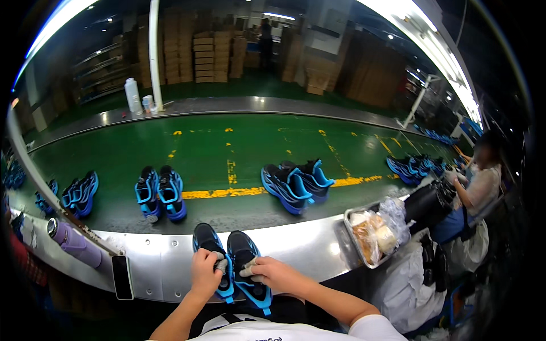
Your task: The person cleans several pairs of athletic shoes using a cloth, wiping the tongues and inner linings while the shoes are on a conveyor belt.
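A pair of black sneakers with bright blue trim lies side by side on the metal ledge, toes pointing away from me. My left hand (207,271) is closed, its fingers curled at the tongue and collar of the left sneaker (205,235). Across the opening of the right sneaker (242,245) reaches my right hand (271,272), thumb and fingers drawn together at its tongue. Pale coverings wrap some fingertips of both hands. What exactly the fingertips pinch is hidden.
On the green belt (216,153) stand more sneaker pairs (158,192), (297,184). A purple bottle (77,241) and a phone (121,277) are at left. To the right are a metal tray (372,263) of bagged items and a seated co-worker (483,184).
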